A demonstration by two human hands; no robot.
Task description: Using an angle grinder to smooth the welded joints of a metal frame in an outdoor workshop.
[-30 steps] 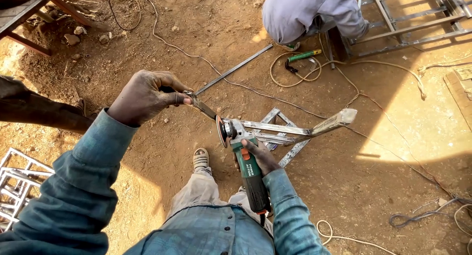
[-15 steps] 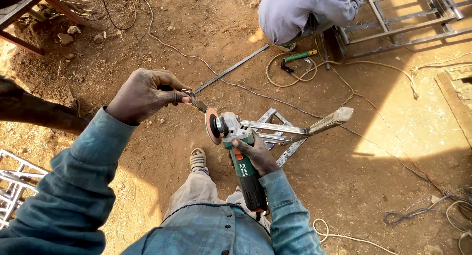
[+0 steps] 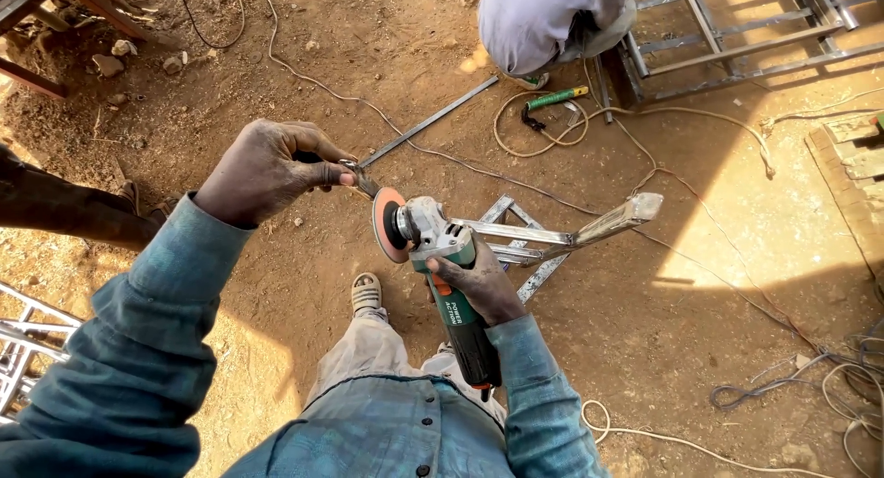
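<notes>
Grinder [image 3: 442, 275] sits mid-frame, green body gripped by right hand [image 3: 479, 285], fingers clenched round it, orange disc [image 3: 388, 224] at 10 o'clock off that hand. Left hand [image 3: 267, 169] at 9 o'clock from disc, fingers pinching a small metal tool [image 3: 361, 179] right by the disc edge. Judgement: hold grinder steady w/ firm grip, keep tool square on. Metal frame [image 3: 552, 234] behind, at 3 o'clock. Farther, 12 o'clock, another person [image 3: 552, 17] crouches by a steel grid [image 3: 737, 27].
</notes>
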